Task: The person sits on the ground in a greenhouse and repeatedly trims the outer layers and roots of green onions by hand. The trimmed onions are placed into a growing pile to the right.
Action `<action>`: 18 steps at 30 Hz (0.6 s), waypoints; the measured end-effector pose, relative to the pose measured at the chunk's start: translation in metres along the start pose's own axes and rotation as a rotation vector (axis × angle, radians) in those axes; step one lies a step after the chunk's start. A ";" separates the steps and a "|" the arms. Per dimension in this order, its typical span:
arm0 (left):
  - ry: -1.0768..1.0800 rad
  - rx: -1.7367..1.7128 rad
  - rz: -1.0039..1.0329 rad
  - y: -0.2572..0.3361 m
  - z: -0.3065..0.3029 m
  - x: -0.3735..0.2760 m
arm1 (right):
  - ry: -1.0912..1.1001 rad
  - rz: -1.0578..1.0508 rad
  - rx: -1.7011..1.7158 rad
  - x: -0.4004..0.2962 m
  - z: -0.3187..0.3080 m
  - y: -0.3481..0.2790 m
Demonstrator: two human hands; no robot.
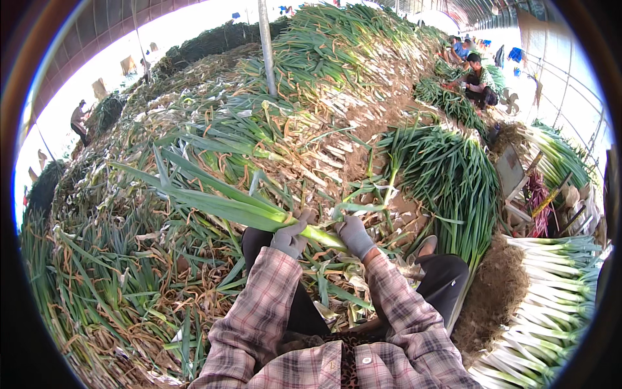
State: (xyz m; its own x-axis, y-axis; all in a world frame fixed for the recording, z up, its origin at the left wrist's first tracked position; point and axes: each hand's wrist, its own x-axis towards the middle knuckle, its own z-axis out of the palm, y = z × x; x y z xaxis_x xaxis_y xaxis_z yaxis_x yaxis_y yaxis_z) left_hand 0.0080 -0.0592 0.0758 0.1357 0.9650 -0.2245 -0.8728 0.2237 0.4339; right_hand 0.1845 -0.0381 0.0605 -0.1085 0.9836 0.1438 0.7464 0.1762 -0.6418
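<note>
My left hand (pixel 290 239), in a grey glove, is closed around the stalk of a large green onion (pixel 233 206). Its long green leaves spread up and to the left. The paler lower stalk runs right, against my right hand (pixel 355 237), also gloved. A strip of green leaf (pixel 362 207) comes out of the top of my right fist, which is closed on it. The root end of the stalk is hidden by that hand. Below, loose leaves and peelings (pixel 335 287) lie between my knees.
Untrimmed green onions (pixel 311 116) are heaped ahead and left, beside a metal pole (pixel 267 48). Green-leaved onions (pixel 447 180) lie right of centre. White-stalked onions (pixel 549 301) are stacked at my right, near pink ties (pixel 538 199). Other people (pixel 477 80) sit farther back.
</note>
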 end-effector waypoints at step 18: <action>0.116 -0.039 -0.021 -0.012 -0.052 0.032 | 0.154 -0.241 0.174 -0.028 0.003 -0.050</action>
State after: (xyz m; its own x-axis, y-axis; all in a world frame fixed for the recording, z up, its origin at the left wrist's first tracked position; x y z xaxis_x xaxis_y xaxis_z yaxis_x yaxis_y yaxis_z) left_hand -0.0013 -0.0379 0.0175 0.1006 0.9374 -0.3335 -0.8884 0.2355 0.3940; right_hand 0.1480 -0.0745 0.0861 -0.1580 0.8979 0.4108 0.5863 0.4201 -0.6927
